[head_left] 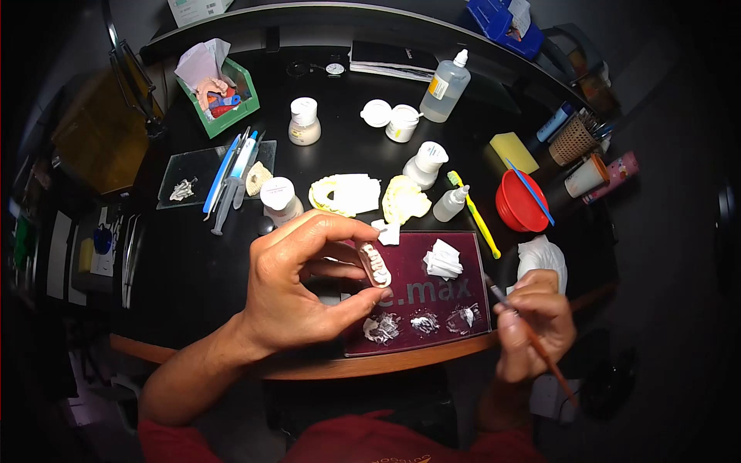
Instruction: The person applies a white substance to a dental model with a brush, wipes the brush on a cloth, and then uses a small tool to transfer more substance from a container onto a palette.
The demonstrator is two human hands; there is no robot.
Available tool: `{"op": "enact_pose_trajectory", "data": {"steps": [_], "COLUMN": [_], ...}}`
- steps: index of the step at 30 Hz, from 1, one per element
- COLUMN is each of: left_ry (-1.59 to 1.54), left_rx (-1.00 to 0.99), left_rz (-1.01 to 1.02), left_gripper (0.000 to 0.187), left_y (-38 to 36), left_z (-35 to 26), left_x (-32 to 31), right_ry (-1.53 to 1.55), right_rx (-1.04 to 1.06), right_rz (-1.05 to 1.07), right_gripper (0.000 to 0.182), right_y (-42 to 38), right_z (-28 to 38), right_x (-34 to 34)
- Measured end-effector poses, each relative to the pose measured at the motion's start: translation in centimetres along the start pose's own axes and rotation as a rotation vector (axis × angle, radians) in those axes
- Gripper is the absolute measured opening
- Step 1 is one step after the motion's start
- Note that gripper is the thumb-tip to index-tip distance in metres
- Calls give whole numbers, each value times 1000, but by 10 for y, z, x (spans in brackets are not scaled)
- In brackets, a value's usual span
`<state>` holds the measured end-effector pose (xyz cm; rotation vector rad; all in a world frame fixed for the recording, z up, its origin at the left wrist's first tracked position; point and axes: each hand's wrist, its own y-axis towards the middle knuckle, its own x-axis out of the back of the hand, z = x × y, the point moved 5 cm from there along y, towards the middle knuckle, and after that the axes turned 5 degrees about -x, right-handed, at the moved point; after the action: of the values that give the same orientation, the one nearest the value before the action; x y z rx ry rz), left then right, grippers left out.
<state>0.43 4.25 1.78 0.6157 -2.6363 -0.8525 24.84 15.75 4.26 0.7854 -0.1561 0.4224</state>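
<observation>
My left hand (297, 282) pinches a small dental model (374, 265) between thumb and fingers, its row of white teeth facing up. It is held above the left edge of a dark red mixing plate (409, 309) lettered "e.max". In my right hand (532, 324) is a thin brush (536, 344) with a reddish-brown handle, its tip pointing toward the plate's right edge and apart from the model. Several smears of white paste (424, 322) lie along the plate's near side. A folded white tissue (443, 260) rests on its far right part.
Behind the plate stand plaster models (405, 201), powder bottles (426, 165) and a dropper bottle (450, 204). To the right are a yellow toothbrush (478, 220), a red bowl (519, 204) and crumpled tissue (543, 258). A glass slab (185, 174) with syringes (235, 181) lies left.
</observation>
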Motion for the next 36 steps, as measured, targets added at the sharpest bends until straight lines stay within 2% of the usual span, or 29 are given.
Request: {"op": "enact_pose_trajectory", "data": {"steps": [1,3,6,21,30,36], "left_ry": [12,23,16,14,-7,-9], "left_rx": [-3,-7,-10,-45,-51,-56], "left_rz": [17,34,34,44,57,61], "left_gripper": [51,54,54,52,53,53], "left_y": [0,-1,-2,-2,-3,-3], "left_z": [1,2,3,0,1,1], "left_x": [1,2,2,2,1,1], "right_ry": [-30,12,17,589,370,341], "right_rx": [110,178,210,-28,74,92], "right_rz": [122,234,298,71,166,177], "right_gripper": [18,23,27,19,24,26], "right_y": [1,0,-5,-18,-15,-15], "right_z": [12,27,34,-2,2,4], "right_x": [-18,-49,-73,-91,-87,-87]}}
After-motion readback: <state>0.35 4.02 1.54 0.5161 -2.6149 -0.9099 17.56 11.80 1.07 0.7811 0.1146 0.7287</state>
